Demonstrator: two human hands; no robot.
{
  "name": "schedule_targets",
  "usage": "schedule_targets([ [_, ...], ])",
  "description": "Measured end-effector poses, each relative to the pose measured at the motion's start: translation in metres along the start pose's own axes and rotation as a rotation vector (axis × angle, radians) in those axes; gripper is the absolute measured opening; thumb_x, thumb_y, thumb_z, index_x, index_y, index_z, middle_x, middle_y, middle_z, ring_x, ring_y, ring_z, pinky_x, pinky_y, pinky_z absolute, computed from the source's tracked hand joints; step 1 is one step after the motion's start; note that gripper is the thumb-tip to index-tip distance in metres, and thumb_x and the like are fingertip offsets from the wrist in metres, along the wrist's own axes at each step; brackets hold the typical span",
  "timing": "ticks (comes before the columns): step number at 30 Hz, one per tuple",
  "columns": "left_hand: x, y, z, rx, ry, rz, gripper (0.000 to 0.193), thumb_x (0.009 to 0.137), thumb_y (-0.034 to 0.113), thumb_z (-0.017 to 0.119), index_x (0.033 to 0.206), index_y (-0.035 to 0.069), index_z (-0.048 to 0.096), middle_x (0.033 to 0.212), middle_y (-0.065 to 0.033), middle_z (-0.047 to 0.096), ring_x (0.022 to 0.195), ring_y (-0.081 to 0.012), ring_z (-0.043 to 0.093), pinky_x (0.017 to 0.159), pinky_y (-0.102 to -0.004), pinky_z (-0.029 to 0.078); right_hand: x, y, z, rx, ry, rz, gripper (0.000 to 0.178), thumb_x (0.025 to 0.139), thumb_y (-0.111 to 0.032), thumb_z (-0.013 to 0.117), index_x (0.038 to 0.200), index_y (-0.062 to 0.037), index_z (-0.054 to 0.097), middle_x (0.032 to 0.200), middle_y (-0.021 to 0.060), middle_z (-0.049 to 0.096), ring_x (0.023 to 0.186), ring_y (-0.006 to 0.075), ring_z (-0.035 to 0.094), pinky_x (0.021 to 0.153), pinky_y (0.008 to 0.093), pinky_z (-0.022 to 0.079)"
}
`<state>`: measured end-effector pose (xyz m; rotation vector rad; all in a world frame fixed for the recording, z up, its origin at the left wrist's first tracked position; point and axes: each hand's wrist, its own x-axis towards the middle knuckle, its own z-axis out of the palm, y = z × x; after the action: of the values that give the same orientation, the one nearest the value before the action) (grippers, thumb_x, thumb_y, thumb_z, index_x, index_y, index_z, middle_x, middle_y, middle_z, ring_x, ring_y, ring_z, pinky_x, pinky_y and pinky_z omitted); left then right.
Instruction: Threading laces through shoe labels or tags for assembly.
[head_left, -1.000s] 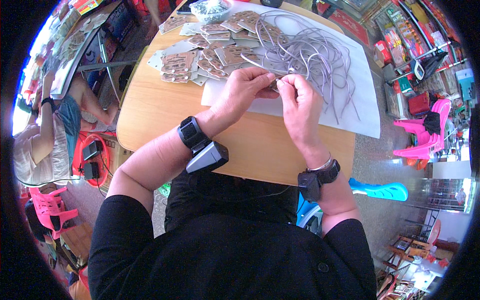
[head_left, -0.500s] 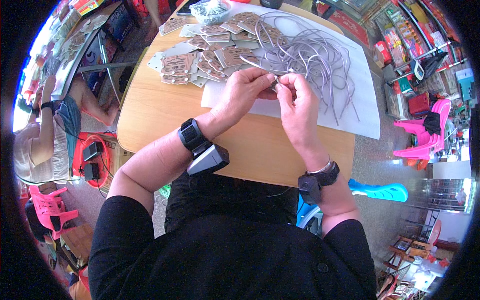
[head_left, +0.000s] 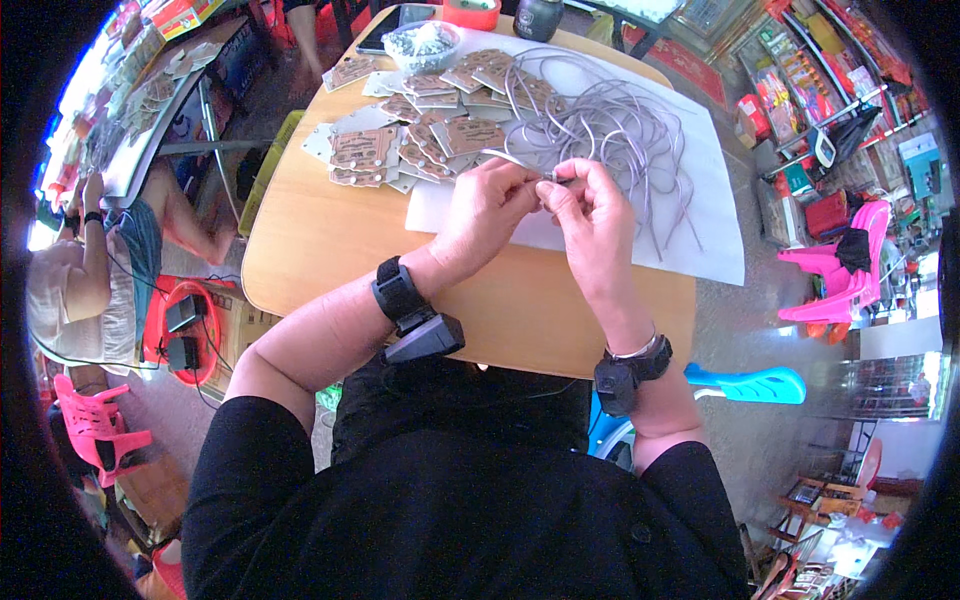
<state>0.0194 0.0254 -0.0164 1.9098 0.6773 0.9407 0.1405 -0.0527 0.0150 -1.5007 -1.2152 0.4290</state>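
My left hand (head_left: 487, 212) and my right hand (head_left: 595, 225) meet fingertip to fingertip over the front part of a white sheet (head_left: 705, 245). Both are closed in a pinch. A pale grey cord (head_left: 508, 156) shows just above my left fingers and runs in behind them. Whatever small piece sits between the fingertips is mostly hidden. Beyond my right hand, a loose tangle of grey cords (head_left: 640, 135) spreads over the sheet. To the left of my hands lie piled brown printed cards (head_left: 362, 152), some with pale round dots along their edges.
At the table's (head_left: 310, 250) far side stand a clear tub (head_left: 424, 48) of small grey pieces, a red roll of tape (head_left: 471, 13) and a dark jar (head_left: 538, 18). Another person (head_left: 85, 270) sits at the left. A pink chair (head_left: 850, 262) stands right.
The view has shifted slightly, bringing more of the red tape roll and dark jar into sight. My hands stay together, with small changes in the fingers' pose.
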Motion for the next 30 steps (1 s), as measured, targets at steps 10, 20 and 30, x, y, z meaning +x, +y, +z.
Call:
schedule_targets([
  [10,-0.002,0.014,-0.009,-0.017,0.077,0.089,0.017,0.084,0.016,0.064,0.089,0.0,0.067,0.082,-0.0109,0.064,0.073,-0.0182,0.063,0.063,-0.0299,0.049,0.003,-0.021,-0.006,-0.455,0.193,-0.501,0.006,0.086,-0.011,0.06,0.089,-0.0056,0.06,0.079,0.0077,0.061,0.07,0.022,0.057,0.065,0.028,0.044],
  [20,0.012,0.001,-0.012,-0.569,-0.02,-0.192,0.02,0.088,0.015,0.061,0.09,-0.004,0.068,0.08,-0.0062,0.067,0.074,-0.0124,0.063,0.066,-0.0261,0.05,-0.012,-0.14,-0.042,0.351,-1.162,-0.212,0.022,0.091,-0.025,0.058,0.093,-0.0032,0.061,0.078,0.0084,0.064,0.074,0.0207,0.062,0.07,0.03,0.049],
  [30,0.011,0.0,-0.02,-0.634,-0.306,-0.233,0.019,0.089,0.015,0.061,0.096,-0.002,0.068,0.085,-0.0061,0.068,0.073,-0.0125,0.064,0.07,-0.0255,0.052,0.054,-0.046,-0.002,-0.286,-0.44,0.227,0.02,0.083,-0.02,0.061,0.089,-0.0023,0.067,0.085,0.0024,0.066,0.081,0.011,0.058,0.071,0.0276,0.045],
])
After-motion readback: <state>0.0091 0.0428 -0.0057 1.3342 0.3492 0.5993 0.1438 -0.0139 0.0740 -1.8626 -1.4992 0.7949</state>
